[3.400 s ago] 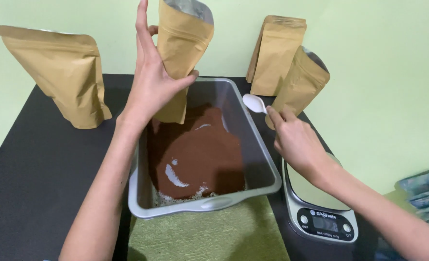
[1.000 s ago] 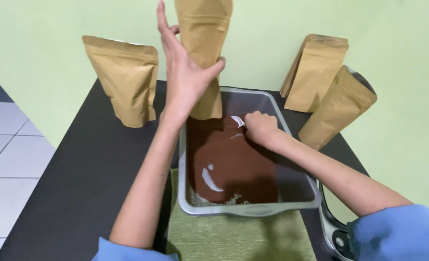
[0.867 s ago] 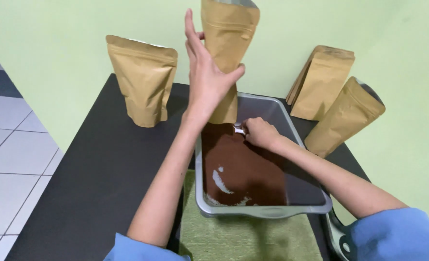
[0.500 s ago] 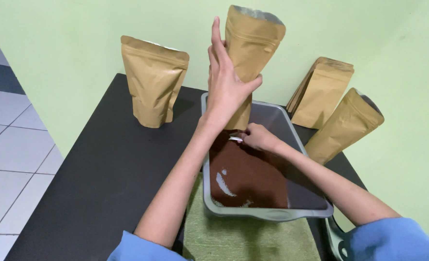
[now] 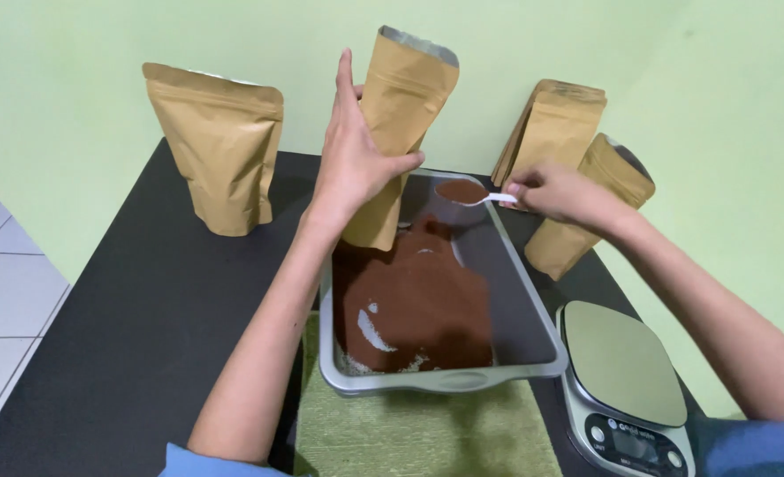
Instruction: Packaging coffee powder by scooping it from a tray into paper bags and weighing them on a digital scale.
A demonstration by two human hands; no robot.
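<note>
My left hand [image 5: 353, 159] grips an open brown stand-up pouch [image 5: 398, 115], held tilted above the far end of a grey tray [image 5: 445, 380]. The tray holds a heap of brown powder [image 5: 418, 296]. My right hand [image 5: 555, 193] pinches the handle of a small white spoon [image 5: 467, 193] heaped with brown powder. The spoon hangs above the tray's far right corner, just right of the pouch and below its mouth.
Another brown pouch [image 5: 219, 146] stands at the back left of the black table [image 5: 136, 318]. Two more pouches [image 5: 551, 132] [image 5: 586, 208] lean at the back right. A digital kitchen scale [image 5: 626, 380] sits right of the tray. A green mat [image 5: 418, 433] lies under the tray.
My right hand has lifted the spoon out of the tray, now loaded with powder, and drawn it to the right. My left hand still holds the pouch upright over the tray.
</note>
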